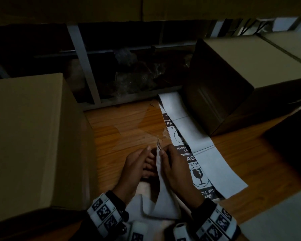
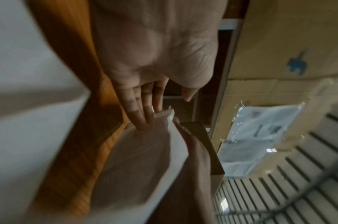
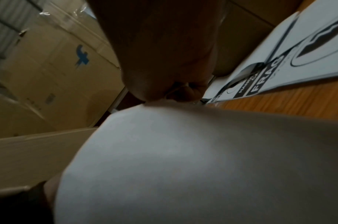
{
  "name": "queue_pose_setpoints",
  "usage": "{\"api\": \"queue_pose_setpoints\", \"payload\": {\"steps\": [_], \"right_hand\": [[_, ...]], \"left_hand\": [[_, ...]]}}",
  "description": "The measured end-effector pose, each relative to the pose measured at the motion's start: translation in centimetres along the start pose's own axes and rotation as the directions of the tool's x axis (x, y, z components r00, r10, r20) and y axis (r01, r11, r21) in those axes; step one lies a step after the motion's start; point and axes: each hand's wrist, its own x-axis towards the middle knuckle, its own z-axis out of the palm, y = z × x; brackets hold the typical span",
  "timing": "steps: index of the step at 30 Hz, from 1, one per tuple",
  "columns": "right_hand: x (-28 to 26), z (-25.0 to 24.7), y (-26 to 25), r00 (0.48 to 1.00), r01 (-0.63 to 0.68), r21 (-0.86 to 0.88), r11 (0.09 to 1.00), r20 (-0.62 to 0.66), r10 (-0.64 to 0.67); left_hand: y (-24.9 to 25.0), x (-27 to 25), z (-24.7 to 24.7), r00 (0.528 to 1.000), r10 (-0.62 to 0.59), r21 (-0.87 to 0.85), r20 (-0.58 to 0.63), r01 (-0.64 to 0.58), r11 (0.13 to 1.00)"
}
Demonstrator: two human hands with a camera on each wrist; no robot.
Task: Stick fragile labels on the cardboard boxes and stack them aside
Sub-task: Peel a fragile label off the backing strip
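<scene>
Both hands meet low in the middle of the wooden table, with a white label sheet standing on edge between them. My right hand pinches the sheet's top corner, where a printed bit curls up; the right wrist view shows thumb and finger of that right hand closed on the sheet. My left hand lays straight fingers against the sheet, its thumb apart. A strip of fragile labels lies to the right. Plain cardboard boxes stand left and right.
A grey metal shelf frame with crumpled plastic wrap runs behind the table. More cardboard spans the top, and another pale box corner sits at the bottom right. The scene is dim.
</scene>
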Motion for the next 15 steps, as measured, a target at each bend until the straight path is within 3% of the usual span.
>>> {"api": "queue_pose_setpoints", "payload": {"steps": [8, 15], "right_hand": [[-0.22, -0.39, -0.86, 0.994, 0.098, -0.16, 0.982, 0.057, -0.09], [0.02, -0.14, -0.91, 0.999, -0.005, -0.035, 0.999, 0.04, 0.006]], "left_hand": [[0.08, 0.54, 0.0, 0.996, 0.081, 0.111, 0.041, -0.085, 0.99], [0.14, 0.18, 0.15, 0.985, 0.171, 0.108, 0.017, -0.172, 0.979]]}}
